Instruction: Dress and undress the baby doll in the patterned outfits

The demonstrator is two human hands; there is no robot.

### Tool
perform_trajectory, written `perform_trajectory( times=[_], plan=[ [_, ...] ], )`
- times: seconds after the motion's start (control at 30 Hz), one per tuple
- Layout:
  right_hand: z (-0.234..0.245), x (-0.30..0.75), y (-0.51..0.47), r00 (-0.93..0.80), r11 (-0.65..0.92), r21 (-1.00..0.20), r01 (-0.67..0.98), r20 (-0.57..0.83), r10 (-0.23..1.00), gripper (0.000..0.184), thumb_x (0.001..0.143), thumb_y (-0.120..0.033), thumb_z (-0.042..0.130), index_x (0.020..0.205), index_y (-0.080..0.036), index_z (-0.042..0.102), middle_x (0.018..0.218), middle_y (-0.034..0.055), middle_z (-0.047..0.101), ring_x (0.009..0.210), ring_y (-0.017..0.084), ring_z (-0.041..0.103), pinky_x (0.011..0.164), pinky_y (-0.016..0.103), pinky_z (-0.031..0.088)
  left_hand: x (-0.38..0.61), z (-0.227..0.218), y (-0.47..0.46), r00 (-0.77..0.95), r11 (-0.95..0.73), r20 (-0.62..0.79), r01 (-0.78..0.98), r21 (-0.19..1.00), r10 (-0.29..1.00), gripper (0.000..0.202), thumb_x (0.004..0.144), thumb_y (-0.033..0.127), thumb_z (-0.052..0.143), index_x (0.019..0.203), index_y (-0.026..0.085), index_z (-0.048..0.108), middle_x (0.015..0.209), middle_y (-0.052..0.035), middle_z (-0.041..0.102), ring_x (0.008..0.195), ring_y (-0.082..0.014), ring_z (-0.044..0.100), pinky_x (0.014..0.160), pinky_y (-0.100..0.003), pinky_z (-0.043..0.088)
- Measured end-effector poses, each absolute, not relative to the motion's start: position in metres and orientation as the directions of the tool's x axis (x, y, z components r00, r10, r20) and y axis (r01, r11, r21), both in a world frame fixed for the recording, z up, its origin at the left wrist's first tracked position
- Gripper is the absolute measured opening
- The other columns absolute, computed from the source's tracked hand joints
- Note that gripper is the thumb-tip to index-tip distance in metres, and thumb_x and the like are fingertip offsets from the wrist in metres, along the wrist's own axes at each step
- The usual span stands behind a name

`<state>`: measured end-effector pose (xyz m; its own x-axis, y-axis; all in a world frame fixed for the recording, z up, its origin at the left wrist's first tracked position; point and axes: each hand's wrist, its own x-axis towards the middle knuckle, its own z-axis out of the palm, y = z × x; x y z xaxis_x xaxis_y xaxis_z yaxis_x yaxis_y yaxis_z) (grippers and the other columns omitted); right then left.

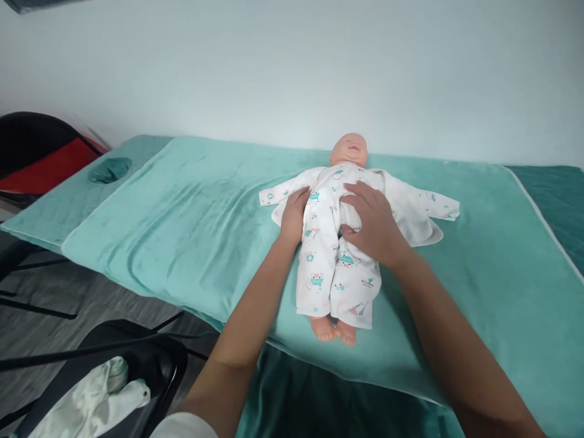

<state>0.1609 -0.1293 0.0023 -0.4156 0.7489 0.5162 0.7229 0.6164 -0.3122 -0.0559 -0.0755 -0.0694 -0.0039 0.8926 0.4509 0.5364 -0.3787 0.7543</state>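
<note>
A baby doll (349, 149) lies face up on a green-covered bed. It wears a white printed top (410, 198) with its front spread apart and both sleeves stretched sideways. Matching white trousers (314, 267) cover its legs down to the bare feet. Against the doll's side, near the trouser waist, rests my left hand (294, 216), fingers extended; its thumb is hard to make out. My right hand (376, 222) lies over the belly and upper leg on the other side, with thumb and fingers apart. Whether either hand pinches cloth is not visible.
The green bed (182, 207) runs along a pale wall, with a face hole (109, 170) at its left end. A black chair (159, 365) at lower left bears white cloth items (95, 401). Another black and red chair (45, 152) stands at far left.
</note>
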Motion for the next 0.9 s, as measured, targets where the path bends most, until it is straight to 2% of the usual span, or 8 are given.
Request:
perform_trajectory(
  times=[0.17, 0.37, 0.57, 0.73, 0.9],
  plan=[
    [0.003, 0.148, -0.14, -0.435, 0.613, -0.174, 0.771, 0.559, 0.706, 0.038, 0.087, -0.01, 0.053, 0.121, -0.025, 0.062, 0.148, 0.0094, 0.056, 0.142, 0.032, 0.044, 0.122, 0.059, 0.023, -0.055, -0.075, -0.071, -0.014, -0.375, 0.476, 0.597, 0.71, 0.879, 0.035, 0.091, 0.018, 0.055, 0.124, 0.017, 0.068, 0.139, -0.0128, 0.063, 0.132, -0.0262, 0.056, 0.12, -0.041, 0.04],
    [0.002, 0.156, -0.133, -0.575, 0.757, -0.085, 0.648, 0.597, 0.559, 0.027, 0.095, -0.011, 0.052, 0.113, -0.024, 0.067, 0.129, 0.0042, 0.069, 0.131, 0.026, 0.054, 0.12, 0.052, 0.026, -0.056, -0.076, -0.067, -0.007, -0.403, 0.528, 0.636, 0.657, 0.85, 0.025, 0.095, 0.022, 0.053, 0.116, 0.02, 0.066, 0.127, -0.0094, 0.067, 0.122, -0.0225, 0.062, 0.112, -0.038, 0.048],
    [0.006, 0.165, -0.131, -0.607, 0.804, -0.04, 0.593, 0.633, 0.479, 0.019, 0.095, -0.011, 0.052, 0.099, -0.024, 0.065, 0.113, 0.0018, 0.072, 0.123, 0.023, 0.057, 0.119, 0.049, 0.031, -0.057, -0.068, -0.072, 0.015, -0.398, 0.512, 0.65, 0.647, 0.859, 0.023, 0.093, 0.022, 0.052, 0.111, 0.019, 0.066, 0.12, -0.0108, 0.068, 0.116, -0.0231, 0.064, 0.106, -0.038, 0.05],
    [0.009, 0.175, -0.13, -0.617, 0.857, -0.113, 0.503, 0.647, 0.447, 0.022, 0.09, -0.007, 0.049, 0.086, -0.023, 0.062, 0.091, 0.0012, 0.07, 0.101, 0.021, 0.06, 0.112, 0.045, 0.039, -0.055, -0.06, -0.078, 0.035, -0.395, 0.49, 0.642, 0.657, 0.871, 0.025, 0.086, 0.018, 0.059, 0.11, 0.016, 0.067, 0.118, -0.0127, 0.067, 0.115, -0.0247, 0.063, 0.104, -0.037, 0.049],
    [0.009, 0.179, -0.13, -0.565, 0.862, -0.232, 0.45, 0.673, 0.477, 0.021, 0.086, -0.006, 0.048, 0.086, -0.022, 0.062, 0.086, 0.0019, 0.07, 0.094, 0.021, 0.06, 0.102, 0.044, 0.043, -0.055, -0.062, -0.08, -0.1, -0.324, 0.45, 0.557, 0.764, 0.888, 0.02, 0.087, 0.018, 0.055, 0.102, 0.019, 0.069, 0.109, -0.0076, 0.07, 0.105, -0.0204, 0.064, 0.096, -0.033, 0.052]
  ],
)
